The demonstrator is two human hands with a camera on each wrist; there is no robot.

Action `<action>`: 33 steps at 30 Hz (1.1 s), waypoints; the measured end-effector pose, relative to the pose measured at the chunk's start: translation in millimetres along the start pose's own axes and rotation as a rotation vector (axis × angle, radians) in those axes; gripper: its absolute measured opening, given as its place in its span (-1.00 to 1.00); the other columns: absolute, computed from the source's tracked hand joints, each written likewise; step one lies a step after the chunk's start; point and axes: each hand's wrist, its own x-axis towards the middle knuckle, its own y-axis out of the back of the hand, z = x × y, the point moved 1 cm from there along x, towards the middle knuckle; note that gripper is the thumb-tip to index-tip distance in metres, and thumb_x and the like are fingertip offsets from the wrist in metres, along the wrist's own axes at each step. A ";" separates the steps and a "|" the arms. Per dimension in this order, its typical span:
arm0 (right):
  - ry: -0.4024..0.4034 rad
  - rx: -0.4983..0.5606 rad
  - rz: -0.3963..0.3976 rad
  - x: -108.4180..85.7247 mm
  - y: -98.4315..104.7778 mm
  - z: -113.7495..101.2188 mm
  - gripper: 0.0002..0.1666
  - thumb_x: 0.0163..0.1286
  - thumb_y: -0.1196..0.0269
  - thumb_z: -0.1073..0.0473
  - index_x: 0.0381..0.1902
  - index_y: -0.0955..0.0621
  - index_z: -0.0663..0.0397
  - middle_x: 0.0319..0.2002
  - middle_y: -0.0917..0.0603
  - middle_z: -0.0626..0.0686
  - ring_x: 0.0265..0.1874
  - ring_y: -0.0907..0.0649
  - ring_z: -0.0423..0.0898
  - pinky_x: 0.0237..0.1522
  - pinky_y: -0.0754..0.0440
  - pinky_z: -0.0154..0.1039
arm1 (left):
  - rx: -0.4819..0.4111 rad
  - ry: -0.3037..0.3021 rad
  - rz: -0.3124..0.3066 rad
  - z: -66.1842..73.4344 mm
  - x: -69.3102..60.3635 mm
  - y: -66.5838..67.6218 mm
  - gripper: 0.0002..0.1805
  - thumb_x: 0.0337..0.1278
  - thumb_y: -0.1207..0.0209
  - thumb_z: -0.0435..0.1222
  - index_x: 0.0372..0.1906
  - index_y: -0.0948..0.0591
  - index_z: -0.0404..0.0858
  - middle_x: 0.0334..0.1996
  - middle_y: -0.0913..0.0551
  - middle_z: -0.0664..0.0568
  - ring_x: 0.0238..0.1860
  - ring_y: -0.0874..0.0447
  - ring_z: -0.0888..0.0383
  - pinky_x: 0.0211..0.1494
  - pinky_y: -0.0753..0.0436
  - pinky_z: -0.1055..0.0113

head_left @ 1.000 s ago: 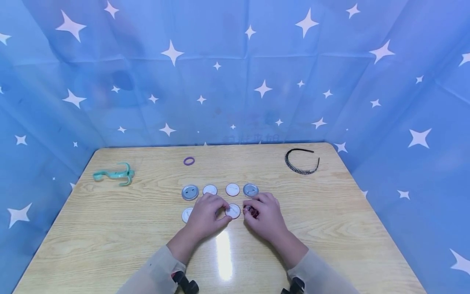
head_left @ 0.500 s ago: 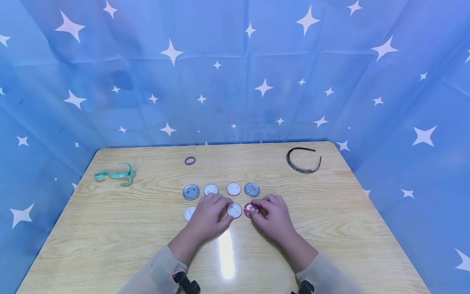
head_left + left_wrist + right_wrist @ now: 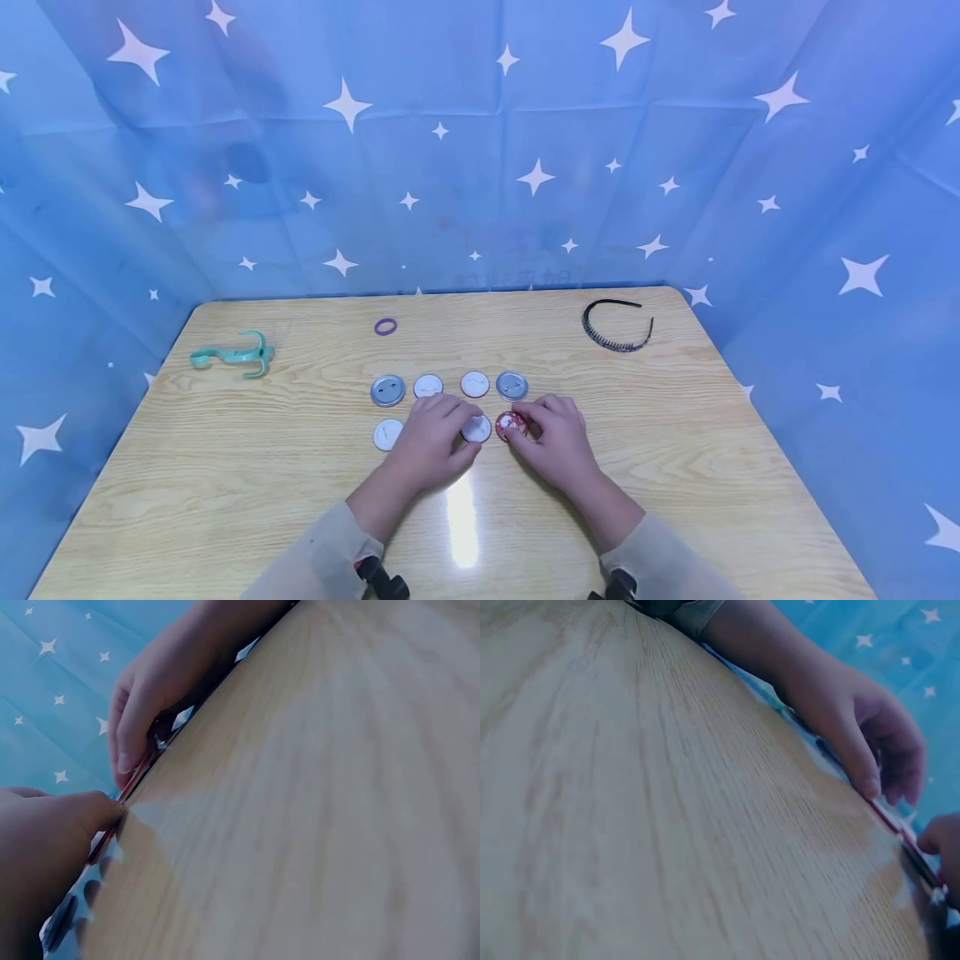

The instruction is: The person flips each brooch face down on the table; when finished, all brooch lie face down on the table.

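My left hand (image 3: 431,442) rests at the front row of round pin-back badges, thumb and forefinger pinching the edges of a white-backed badge (image 3: 476,429). Right beside it, my right hand (image 3: 557,437) holds a red-and-white patterned badge (image 3: 510,426) between thumb and forefinger, face up and flat on the table. Another white-backed badge (image 3: 387,435) lies left of my left hand, which hides the table between. Behind, a row has a silver-backed badge (image 3: 387,390), two white-backed ones (image 3: 428,385) (image 3: 475,384) and a silver-backed badge (image 3: 512,385).
On the wooden table (image 3: 225,483), a teal claw-shaped item (image 3: 236,355) lies at the far left. A purple ring-shaped band (image 3: 386,327) sits toward the back. At the back right is a black toothed headband (image 3: 617,327). A blue star-patterned cloth (image 3: 450,167) hangs behind the table.
The red badge in my right hand, dark and mostly covered a second ago, now lies flat with its patterned face showing. My left hand has stayed at the white-backed badge.
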 end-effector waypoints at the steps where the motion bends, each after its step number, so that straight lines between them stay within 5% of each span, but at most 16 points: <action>1: 0.000 -0.002 0.000 0.1 0.1 0.0 -0.55 0.23 -0.55 -0.05 0.03 -0.83 0.01 -0.21 -0.67 -0.08 -0.10 -0.52 -0.01 -0.01 -0.40 -0.02 | 0.001 0.009 -0.007 2.4 0.9 -0.6 -0.56 0.19 -0.43 -0.03 0.15 -0.69 -0.04 0.03 -0.71 0.19 0.16 -0.61 0.10 0.30 -0.50 0.03; 13: -0.012 -0.034 -0.011 1.0 -1.5 1.7 -0.54 0.27 -0.54 -0.03 0.08 -0.83 0.00 -0.22 -0.64 -0.12 -0.11 -0.51 -0.02 -0.07 -0.38 -0.06 | 0.028 0.105 -0.103 23.1 12.8 -10.7 -0.45 0.30 -0.35 0.08 0.30 -0.62 -0.05 0.19 -0.68 0.11 0.22 -0.57 0.05 0.39 -0.46 0.06; 33: -0.004 -0.003 0.013 0.2 -0.2 2.0 -0.59 0.20 -0.59 0.06 0.02 -0.84 0.00 -0.27 -0.65 -0.08 -0.17 -0.50 -0.04 -0.09 -0.39 -0.05 | 0.062 0.155 -0.105 45.6 28.2 -20.1 -0.58 0.30 -0.34 -0.06 0.20 -0.67 -0.05 0.08 -0.73 0.12 0.15 -0.56 0.08 0.28 -0.55 0.05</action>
